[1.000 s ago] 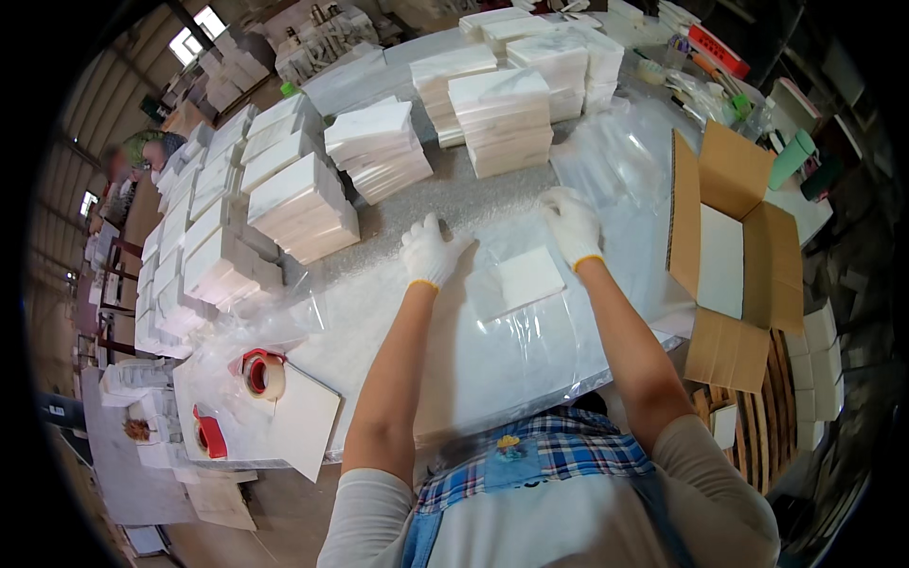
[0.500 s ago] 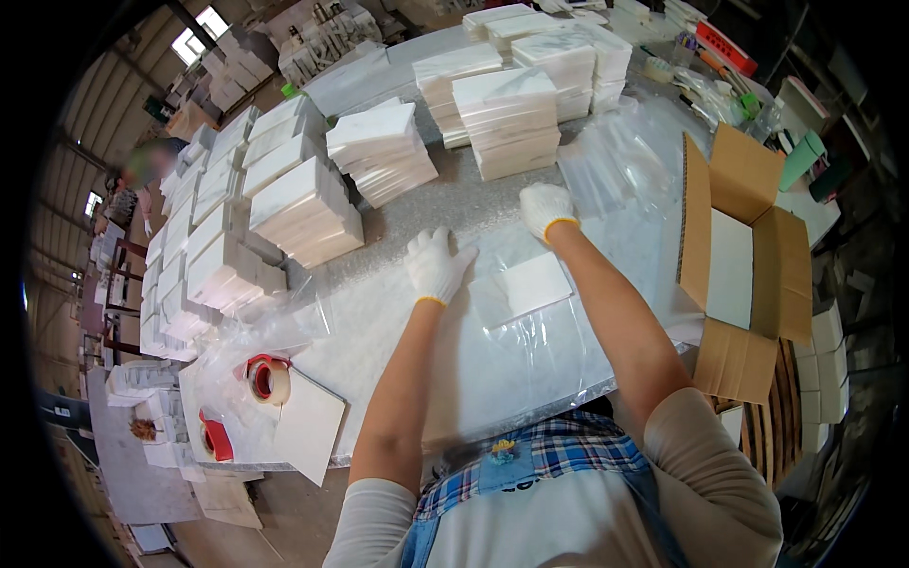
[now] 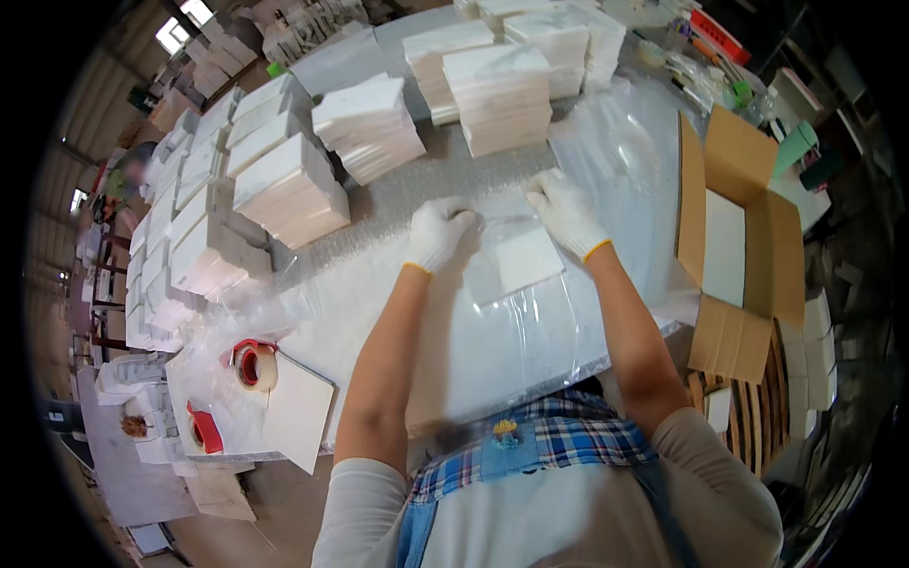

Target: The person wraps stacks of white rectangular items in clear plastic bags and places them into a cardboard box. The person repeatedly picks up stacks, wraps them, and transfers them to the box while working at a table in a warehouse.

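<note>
Your left hand (image 3: pixel 440 232) in its white glove is curled at the near-left corner of the white tile (image 3: pixel 513 266), its fingers bunched on the clear plastic film (image 3: pixel 530 322) that lies over the tile; whether it pinches the film or only presses on it cannot be told. Your right hand (image 3: pixel 566 210), also gloved, lies with fingers stretched out along the far-right edge of the tile, touching the film there. The tile sits flat on the counter (image 3: pixel 398 237), between your two hands, tilted a little to your body line. Beyond the tile stand stacks of white tiles (image 3: pixel 497 95), with more stacks (image 3: pixel 284 189) off to its left (they run in rows toward the far left edge of the counter). To the right of the tile an open cardboard box (image 3: pixel 734 246) holds a white slab. Nearer to you and well to the left of the tile a roll of tape in a red dispenser (image 3: pixel 254 364) lies beside a loose white tile (image 3: pixel 298 421) that overhangs the counter's edge.
</note>
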Available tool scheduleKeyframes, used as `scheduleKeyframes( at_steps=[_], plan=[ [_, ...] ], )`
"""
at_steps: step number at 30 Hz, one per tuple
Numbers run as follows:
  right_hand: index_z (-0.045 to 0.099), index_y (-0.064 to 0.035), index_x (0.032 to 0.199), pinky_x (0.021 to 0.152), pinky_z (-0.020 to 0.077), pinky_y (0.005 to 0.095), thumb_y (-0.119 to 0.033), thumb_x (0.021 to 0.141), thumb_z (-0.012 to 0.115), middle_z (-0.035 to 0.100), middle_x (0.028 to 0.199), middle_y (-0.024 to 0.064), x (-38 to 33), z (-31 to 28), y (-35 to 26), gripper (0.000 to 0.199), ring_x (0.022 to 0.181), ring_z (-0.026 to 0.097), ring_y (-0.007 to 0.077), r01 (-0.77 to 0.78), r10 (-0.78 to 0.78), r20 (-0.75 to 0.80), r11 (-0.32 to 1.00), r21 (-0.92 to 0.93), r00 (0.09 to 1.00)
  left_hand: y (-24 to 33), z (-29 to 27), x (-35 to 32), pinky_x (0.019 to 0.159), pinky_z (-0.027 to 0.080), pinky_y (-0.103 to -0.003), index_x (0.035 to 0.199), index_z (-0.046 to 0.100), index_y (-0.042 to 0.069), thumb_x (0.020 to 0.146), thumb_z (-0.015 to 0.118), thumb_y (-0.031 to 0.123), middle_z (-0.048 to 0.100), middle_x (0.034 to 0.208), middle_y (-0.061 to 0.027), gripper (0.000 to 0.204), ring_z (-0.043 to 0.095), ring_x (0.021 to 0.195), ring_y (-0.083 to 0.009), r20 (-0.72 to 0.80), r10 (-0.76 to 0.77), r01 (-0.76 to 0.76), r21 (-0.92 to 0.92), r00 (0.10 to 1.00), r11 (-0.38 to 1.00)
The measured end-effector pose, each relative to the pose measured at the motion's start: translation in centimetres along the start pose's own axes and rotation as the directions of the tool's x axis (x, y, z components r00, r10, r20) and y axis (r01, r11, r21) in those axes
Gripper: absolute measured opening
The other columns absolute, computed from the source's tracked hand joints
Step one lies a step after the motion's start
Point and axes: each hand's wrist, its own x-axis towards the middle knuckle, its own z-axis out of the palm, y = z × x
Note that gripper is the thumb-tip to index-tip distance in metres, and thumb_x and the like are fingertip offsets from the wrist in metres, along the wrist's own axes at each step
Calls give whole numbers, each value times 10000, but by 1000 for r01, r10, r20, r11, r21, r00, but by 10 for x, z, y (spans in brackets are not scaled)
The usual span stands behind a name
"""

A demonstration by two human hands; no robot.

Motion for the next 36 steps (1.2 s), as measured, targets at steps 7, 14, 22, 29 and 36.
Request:
scheduleKeyframes(
  at_steps=[7, 14, 22, 29, 36],
  plan=[
    [629, -42, 1122, 909, 529, 510, -229, 1018, 571, 684, 1121, 229, -66, -22, -7, 222, 1045, 664, 434, -71, 72, 170, 997, -10, 983, -4, 5, -73, 762, 504, -429, 884, 770, 99, 802, 775, 146, 695, 777, -81, 95, 647, 768, -285, 169, 671, -622, 585, 721, 521],
    [667, -141, 1296, 874, 551, 474, -171, 1032, 556, 691, 1116, 199, -106, -16, 1, 288, 995, 680, 409, 107, -94, 167, 992, -73, 982, -13, 26, -97, 835, 500, -436, 788, 651, 154, 777, 690, 158, 606, 775, -9, 41, 620, 832, -248, 240, 721, -579, 770, 650, 267],
    [681, -217, 1317, 816, 574, 434, -144, 956, 585, 696, 1142, 107, -135, -20, -9, 381, 958, 712, 323, 189, -121, 245, 943, -275, 962, 5, 18, -122, 858, 486, -445, 820, 673, 144, 782, 695, 164, 603, 786, -26, 49, 610, 838, -258, 339, 660, -635, 722, 671, 275],
    [726, -135, 1265, 806, 566, 407, -77, 916, 598, 725, 1109, 80, -160, -8, -25, 376, 945, 700, 320, 152, -151, 24, 958, -242, 988, 19, -48, -64, 761, 433, -479, 841, 669, 111, 837, 767, 296, 615, 803, -80, 210, 594, 826, -306, 212, 567, -395, 892, 796, 221],
    [736, -113, 1203, 784, 554, 427, -105, 884, 630, 737, 1053, 78, -156, -7, -24, 336, 880, 692, 313, 197, -214, -48, 951, -240, 976, 82, -179, 128, 1100, 445, -516, 1467, 536, 133, 754, 839, 431, 603, 1404, -206, 830, 524, 1348, -445, 25, 487, -89, 990, 873, 109]
  ],
)
